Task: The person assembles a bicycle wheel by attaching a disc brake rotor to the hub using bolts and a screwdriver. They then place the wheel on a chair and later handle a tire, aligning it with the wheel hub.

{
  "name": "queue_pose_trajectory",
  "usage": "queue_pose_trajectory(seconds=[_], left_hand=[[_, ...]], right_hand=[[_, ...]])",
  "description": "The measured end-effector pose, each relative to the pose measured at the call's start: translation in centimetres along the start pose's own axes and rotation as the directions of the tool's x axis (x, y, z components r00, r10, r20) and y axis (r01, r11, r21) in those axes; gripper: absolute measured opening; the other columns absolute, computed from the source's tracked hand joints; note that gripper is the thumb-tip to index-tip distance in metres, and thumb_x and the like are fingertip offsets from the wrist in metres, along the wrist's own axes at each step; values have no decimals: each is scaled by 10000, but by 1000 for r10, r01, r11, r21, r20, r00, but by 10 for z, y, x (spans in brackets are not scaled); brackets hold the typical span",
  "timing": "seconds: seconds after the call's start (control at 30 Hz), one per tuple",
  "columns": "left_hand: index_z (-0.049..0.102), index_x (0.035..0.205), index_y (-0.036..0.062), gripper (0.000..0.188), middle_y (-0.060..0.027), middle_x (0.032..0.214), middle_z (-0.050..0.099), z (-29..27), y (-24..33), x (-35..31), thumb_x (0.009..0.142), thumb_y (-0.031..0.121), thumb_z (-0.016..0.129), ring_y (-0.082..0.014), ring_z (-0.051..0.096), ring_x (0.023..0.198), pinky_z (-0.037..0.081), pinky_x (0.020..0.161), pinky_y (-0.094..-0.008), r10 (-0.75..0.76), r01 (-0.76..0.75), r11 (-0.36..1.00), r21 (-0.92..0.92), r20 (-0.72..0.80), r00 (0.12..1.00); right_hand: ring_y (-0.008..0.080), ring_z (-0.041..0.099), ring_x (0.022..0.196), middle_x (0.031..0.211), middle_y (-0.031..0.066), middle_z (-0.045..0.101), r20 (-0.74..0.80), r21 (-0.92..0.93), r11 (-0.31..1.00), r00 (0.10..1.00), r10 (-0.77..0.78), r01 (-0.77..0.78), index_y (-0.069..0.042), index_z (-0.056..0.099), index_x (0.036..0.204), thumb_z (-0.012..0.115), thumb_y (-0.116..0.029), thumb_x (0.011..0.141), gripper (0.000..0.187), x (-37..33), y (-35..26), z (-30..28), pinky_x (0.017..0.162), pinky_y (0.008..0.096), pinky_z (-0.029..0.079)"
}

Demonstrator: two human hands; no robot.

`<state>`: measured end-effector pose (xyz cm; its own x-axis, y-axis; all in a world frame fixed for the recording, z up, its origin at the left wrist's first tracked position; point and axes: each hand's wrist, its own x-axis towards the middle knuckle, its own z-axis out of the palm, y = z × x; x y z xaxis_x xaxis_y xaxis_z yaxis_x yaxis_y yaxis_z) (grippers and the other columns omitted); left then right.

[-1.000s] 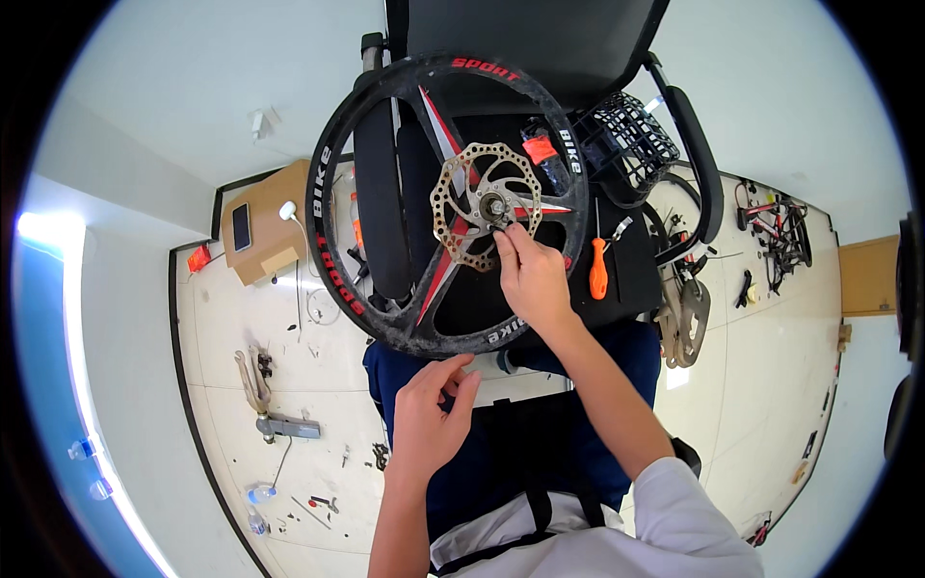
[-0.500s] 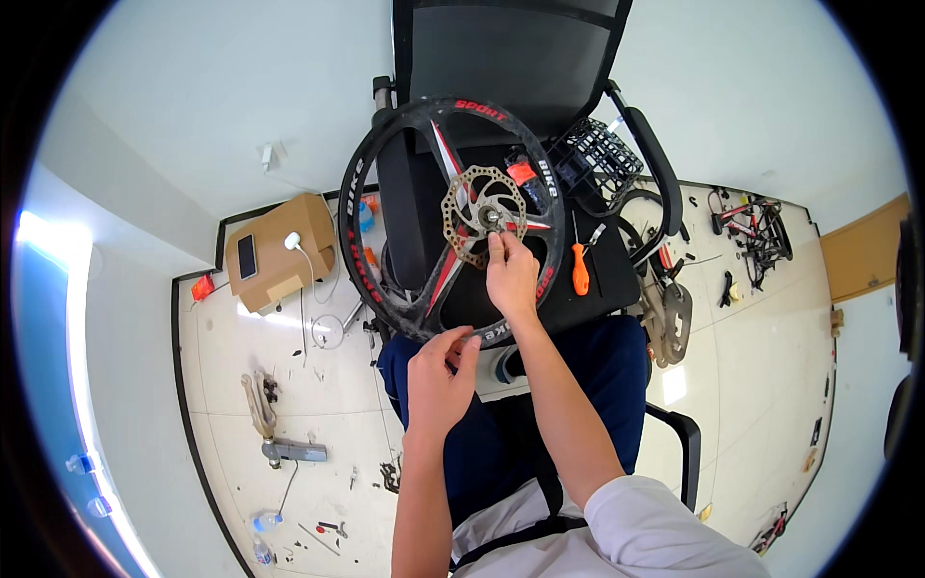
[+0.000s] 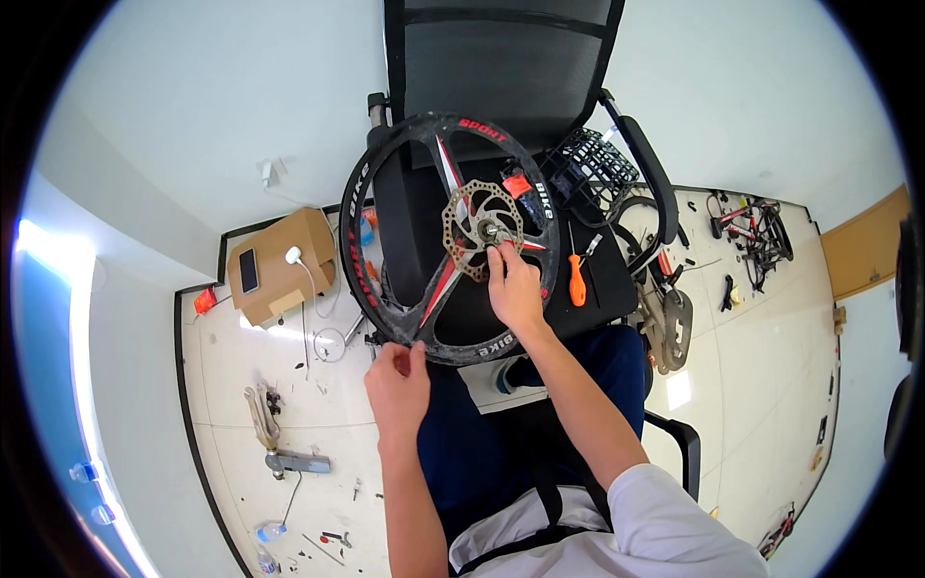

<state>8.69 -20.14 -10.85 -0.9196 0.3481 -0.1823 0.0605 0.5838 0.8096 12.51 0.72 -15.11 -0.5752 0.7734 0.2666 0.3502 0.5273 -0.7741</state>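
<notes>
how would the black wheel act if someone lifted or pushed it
The wheel would probably be stiff when lifted, given its thick spokes. It may feel weighty near the middle, where a metal disc sits. Pushed, it could tip, since its left edge overhangs the armrest.

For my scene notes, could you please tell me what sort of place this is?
Probably a room serving as a makeshift bicycle workshop: a bicycle wheel, an orange-handled screwdriver on the chair, and metal parts on the floor.
</notes>
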Motion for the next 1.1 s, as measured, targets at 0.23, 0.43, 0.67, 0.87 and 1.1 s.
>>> queue_pose_trajectory(seconds=[0.23, 0.43, 0.67, 0.87, 1.1], left_hand=[[562, 967, -57, 264, -175, 788, 692, 3, -10, 6, 957, 193, 646, -267, 698, 728, 523, 693, -346, -27, 27, 997, -78, 9, 1000], [589, 969, -54, 223, -149, 807, 702, 3, -15, 10, 964, 164, 635, -206, 693, 731, 515, 694, -303, -16, 23, 992, -123, 55, 998], [613, 962, -51, 227, -121, 776, 686, 2, -3, 6, 955, 173, 650, -168, 644, 668, 500, 651, -290, -7, 13, 998, -68, 80, 997], [630, 949, -44, 200, -112, 740, 681, 1, -12, 7, 953, 156, 640, -167, 632, 653, 493, 648, -303, 2, 2, 997, -78, 55, 999], [630, 935, -35, 220, -99, 726, 679, 10, -20, 11, 955, 184, 641, -157, 632, 656, 489, 645, -298, 41, -37, 996, -78, 51, 998]], right_hand=[[408, 598, 578, 673, 223, 606, 19, 115, 987, 993, -113, 110, -18, 595, 948, 545, -215, 1006, 211, 4, 13, -3, 504, 440, 447], [50, 254, 430, 575, -58, 321, 696, 680, -61, 617, 368, -731, -94, 482, 811, 517, -279, 1038, 295, 12, -9, -28, 394, 253, 164], [312, 561, 521, 631, 174, 560, 113, 208, 973, 991, 74, -96, 7, 599, 889, 571, -198, 994, 232, -14, -9, -51, 532, 375, 419], [143, 481, 520, 572, 96, 495, 87, 178, 960, 975, 204, -217, 21, 560, 813, 572, -222, 1002, 308, -61, 66, -78, 527, 316, 387], [61, 345, 425, 556, -33, 409, 358, 466, 427, 607, 710, -775, -70, 550, 789, 544, -311, 1024, 336, -182, 133, -92, 381, 255, 233]])
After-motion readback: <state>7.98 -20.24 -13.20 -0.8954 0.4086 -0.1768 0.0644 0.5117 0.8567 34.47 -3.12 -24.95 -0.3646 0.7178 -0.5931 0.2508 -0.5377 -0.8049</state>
